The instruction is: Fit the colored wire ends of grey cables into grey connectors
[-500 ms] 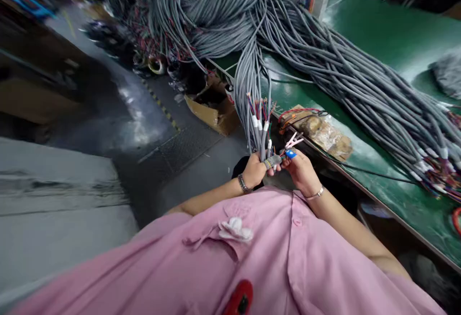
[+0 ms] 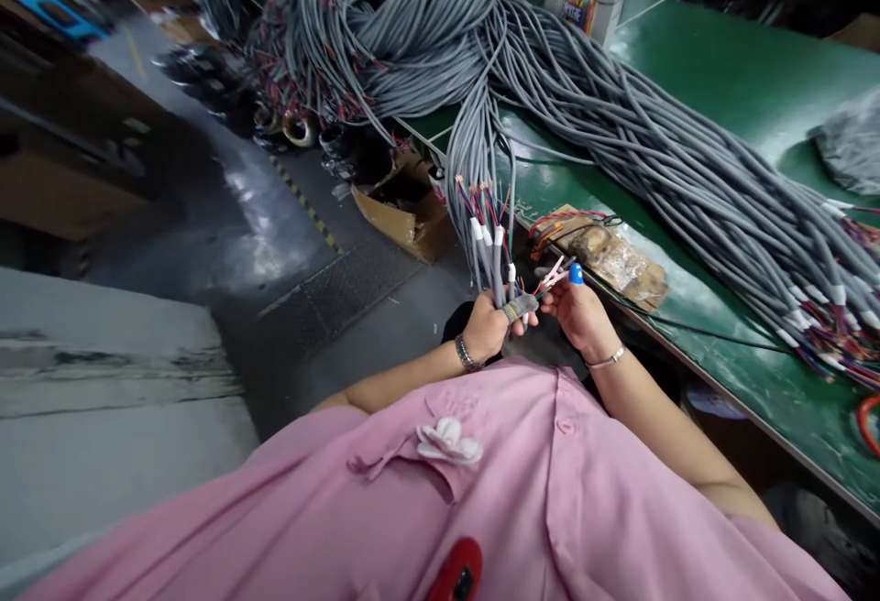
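Gray cables (image 2: 498, 264) in the left fingers (image 2: 521, 307)

Two hands (image 2: 487, 326) are near the middle, with one wristband (image 2: 467, 354) on each and at least four white-sleeved cable ends (image 2: 499, 236). One blue fingertip cap (image 2: 576, 274) shows right, one open cardboard box (image 2: 386, 216) farther left.

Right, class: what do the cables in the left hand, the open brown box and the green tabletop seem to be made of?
Cables: likely plastic sheathing, satin grey, catching soft highlights; their coppery wire tips suggest copper cores.
Box: apparently cardboard, matte, with thin, uneven edges.
Tabletop: smooth and glossy, reflecting light; perhaps plastic sheet or paint, the look leaves it open.
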Demonstrator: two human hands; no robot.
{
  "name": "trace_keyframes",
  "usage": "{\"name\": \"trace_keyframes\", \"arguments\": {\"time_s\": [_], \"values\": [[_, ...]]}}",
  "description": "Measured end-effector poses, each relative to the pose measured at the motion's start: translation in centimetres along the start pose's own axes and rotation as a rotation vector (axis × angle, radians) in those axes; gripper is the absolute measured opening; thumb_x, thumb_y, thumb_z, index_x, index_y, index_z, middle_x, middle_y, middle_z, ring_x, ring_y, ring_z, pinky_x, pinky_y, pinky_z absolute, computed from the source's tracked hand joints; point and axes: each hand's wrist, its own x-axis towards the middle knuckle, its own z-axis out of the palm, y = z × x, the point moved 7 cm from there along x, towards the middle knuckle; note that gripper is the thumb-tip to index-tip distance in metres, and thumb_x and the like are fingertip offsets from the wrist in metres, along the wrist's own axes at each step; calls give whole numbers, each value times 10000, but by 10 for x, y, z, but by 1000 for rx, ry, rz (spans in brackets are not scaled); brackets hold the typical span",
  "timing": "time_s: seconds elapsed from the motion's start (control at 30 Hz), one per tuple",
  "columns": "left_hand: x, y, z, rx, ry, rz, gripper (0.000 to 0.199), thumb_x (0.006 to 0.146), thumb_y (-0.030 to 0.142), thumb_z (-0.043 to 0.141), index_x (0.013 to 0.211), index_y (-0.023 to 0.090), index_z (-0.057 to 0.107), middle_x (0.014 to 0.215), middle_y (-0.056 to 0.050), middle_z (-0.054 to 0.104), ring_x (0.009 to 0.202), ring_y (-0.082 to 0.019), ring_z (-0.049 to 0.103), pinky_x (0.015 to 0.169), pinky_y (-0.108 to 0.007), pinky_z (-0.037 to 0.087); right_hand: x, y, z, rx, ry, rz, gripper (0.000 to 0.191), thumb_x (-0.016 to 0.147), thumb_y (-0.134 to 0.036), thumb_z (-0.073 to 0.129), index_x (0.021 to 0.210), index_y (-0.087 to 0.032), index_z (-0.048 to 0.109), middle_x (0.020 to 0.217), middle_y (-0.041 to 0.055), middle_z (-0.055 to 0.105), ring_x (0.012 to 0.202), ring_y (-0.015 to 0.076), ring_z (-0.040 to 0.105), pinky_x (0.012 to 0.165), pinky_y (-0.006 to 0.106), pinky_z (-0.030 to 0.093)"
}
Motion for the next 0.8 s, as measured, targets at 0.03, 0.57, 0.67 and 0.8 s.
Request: {"name": "trace_keyframes", "arguments": {"time_s": [0.03,0.57,0.67,0.8], "values": [[0,-1,-1,15,0,2,335,750,447,715,721,127,622,605,-31,665,402,-73,495,403,-208,356,-3,3,1,-19,-13,26,523,733,-700,625,851,-193,673,781,24,655,621,112,555,590,248,481],[-5,0,1,341,-135,-42,349,756,448,700,678,112,647,591,-45,654,453,-94,535,464,-213,419,-24,-4,18,-344,-62,-104,260,755,-433,725,759,-205,600,582,-37,599,523,117,544,550,263,410],[-5,1,-1,334,-99,-15,349,780,436,680,649,115,636,560,-37,635,451,-91,533,477,-213,424,-25,-6,18,-360,-63,-110,277,743,-447,736,774,-204,608,606,-31,607,550,118,543,562,263,416],[-6,-2,-1,318,-89,-15,345,772,431,691,649,115,633,564,-39,638,450,-93,532,468,-214,420,-25,-9,19,-385,-58,-133,265,728,-432,748,766,-205,615,609,-30,600,556,123,536,575,273,431]]}}
